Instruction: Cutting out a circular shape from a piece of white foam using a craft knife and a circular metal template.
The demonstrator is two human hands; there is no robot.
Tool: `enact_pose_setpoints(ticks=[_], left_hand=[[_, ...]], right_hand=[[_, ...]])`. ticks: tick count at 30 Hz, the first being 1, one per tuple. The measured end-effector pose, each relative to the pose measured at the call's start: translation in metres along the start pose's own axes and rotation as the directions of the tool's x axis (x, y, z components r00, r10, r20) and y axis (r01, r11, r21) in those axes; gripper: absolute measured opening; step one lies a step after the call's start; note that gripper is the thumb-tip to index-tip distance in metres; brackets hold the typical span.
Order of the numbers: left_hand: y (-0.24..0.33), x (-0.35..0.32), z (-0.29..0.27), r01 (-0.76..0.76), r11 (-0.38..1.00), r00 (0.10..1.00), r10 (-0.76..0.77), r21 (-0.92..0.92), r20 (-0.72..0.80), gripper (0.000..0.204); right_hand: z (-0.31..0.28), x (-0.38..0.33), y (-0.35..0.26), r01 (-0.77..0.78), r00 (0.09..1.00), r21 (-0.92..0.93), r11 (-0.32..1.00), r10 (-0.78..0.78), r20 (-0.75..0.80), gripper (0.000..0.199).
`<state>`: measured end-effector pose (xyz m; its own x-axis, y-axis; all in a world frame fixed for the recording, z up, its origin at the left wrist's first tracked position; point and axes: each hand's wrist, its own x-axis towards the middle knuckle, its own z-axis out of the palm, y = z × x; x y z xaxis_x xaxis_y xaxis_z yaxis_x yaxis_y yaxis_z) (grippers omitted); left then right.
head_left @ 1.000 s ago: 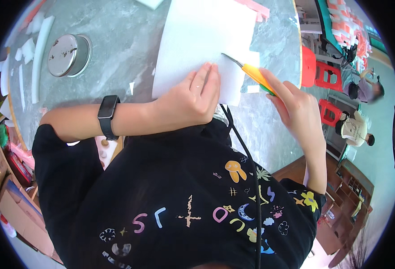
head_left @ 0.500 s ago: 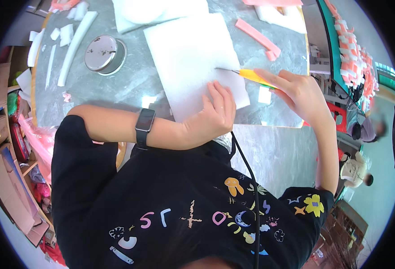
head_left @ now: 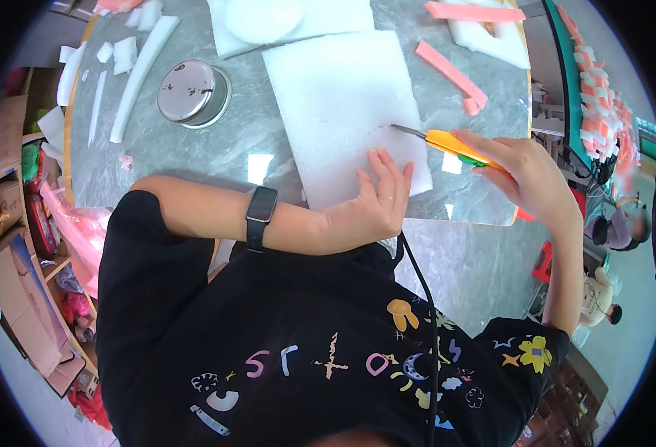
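A white foam sheet (head_left: 343,89) lies on the grey marbled table in front of me. My left hand (head_left: 379,201) rests at its near right part, fingers stretched out and lying on the foam. In my right hand (head_left: 529,175) is a yellow and green utility knife (head_left: 454,145), gripped with its blade pointing left. The blade tip is over the sheet's right part, just beyond my left fingertips; I cannot tell whether it touches the foam. A faint short mark shows in the foam beside the tip.
A round metal tin (head_left: 192,93) stands to the left. White foam strips (head_left: 143,78) and scraps lie beyond it. Another foam sheet with a white foam disc (head_left: 263,16) is at the back. Pink foam strips (head_left: 451,74) lie right. Two people are far right.
The whole view has shifted, so the table appears farther right and lower. The knife has turned slightly, and more of its blade's flat side shows. My left hand stays on the sheet.
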<state>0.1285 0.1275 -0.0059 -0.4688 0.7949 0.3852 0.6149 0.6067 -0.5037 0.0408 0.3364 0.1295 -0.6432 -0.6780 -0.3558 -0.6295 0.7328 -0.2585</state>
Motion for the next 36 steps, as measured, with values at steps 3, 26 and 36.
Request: enact_pose_setpoints(ticks=[3, 26, 36], left_hand=[[0.002, 0.000, 0.000, -0.008, 0.999, 1.000, 0.008, 0.031, 0.004, 0.041], [0.003, -0.005, 0.000, 0.000, 0.995, 1.000, 0.001, 0.104, -0.002, 0.041], [0.021, -0.002, 0.014, 0.039, 0.993, 0.997, -0.032, 0.110, -0.065, 0.044]], right_hand=[[0.008, 0.000, -0.003, -0.008, 1.000, 0.048, 0.999, 0.009, -0.025, 0.055], [0.023, -0.027, -0.025, -0.102, 0.987, 0.028, 0.994, 0.105, -0.119, 0.053], [0.050, -0.042, 0.001, -0.086, 0.973, 0.096, 0.992, 0.105, -0.205, 0.053]])
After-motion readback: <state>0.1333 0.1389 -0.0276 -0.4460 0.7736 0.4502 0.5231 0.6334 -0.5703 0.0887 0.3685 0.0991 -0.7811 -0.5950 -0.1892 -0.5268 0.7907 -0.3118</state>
